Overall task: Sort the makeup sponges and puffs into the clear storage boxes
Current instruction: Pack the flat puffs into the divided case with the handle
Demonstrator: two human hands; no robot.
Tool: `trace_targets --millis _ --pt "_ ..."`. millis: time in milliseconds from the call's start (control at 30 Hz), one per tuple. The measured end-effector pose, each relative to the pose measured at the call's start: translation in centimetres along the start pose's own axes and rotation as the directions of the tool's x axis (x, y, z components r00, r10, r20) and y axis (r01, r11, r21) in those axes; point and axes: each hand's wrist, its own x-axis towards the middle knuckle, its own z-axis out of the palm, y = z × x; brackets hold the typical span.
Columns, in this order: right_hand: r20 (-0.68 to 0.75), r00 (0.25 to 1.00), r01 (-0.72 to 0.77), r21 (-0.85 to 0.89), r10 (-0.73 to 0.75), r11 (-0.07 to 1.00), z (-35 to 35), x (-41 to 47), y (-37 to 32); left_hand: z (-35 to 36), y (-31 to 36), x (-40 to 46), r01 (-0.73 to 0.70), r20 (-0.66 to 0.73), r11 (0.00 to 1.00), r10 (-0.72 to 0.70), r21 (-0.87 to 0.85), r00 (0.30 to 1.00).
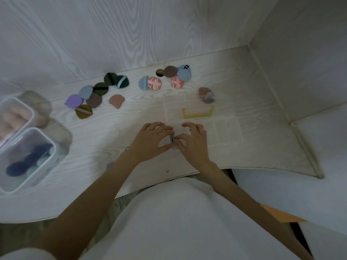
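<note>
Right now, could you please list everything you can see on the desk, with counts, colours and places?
Loose puffs: about seventeen, purple, blue, green, brown, pink, marbled; far side of desk.
Compartment box: one, clear, yellow handle, open at centre right.
Storage boxes: two, clear, left edge; near one holds dark blue and pale pieces, far one pink.
Desk: one, white woodgrain.
Left hand, right hand: together pinching a small bluish piece over the compartment box.

White wood-grain bench (244, 76), pale, set into a corner. Wood-grain wall panel (112, 30) behind it; plain white wall (309, 53) to the right. Pale trim strip (308, 152) along the bench's right edge. Orange flat piece (281, 214) low right, beside the white garment (178, 222).
</note>
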Motion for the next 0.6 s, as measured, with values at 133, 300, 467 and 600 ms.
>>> trace_targets --millis 133,300,467,600 --pt "-0.059 0.997 0.045 0.082 -0.041 0.996 -1.0 1.1 1.4 0.4 0.8 0.3 0.052 -0.086 0.999 -0.051 -0.001 0.995" --pt "-0.113 0.993 0.048 0.098 -0.037 0.994 -3.2 6.8 3.0 0.6 1.8 1.6 0.175 -0.197 0.981 -0.188 -0.082 0.962" --pt "-0.011 1.000 0.019 0.124 -0.017 0.992 -3.8 15.0 4.1 -0.2 1.3 2.2 0.424 0.067 0.822 -0.432 -0.381 0.899" --pt "0.189 0.981 0.038 -0.022 -0.033 0.999 -1.5 21.1 4.7 -0.7 0.6 2.2 0.446 0.207 0.780 -0.395 -0.439 0.895"
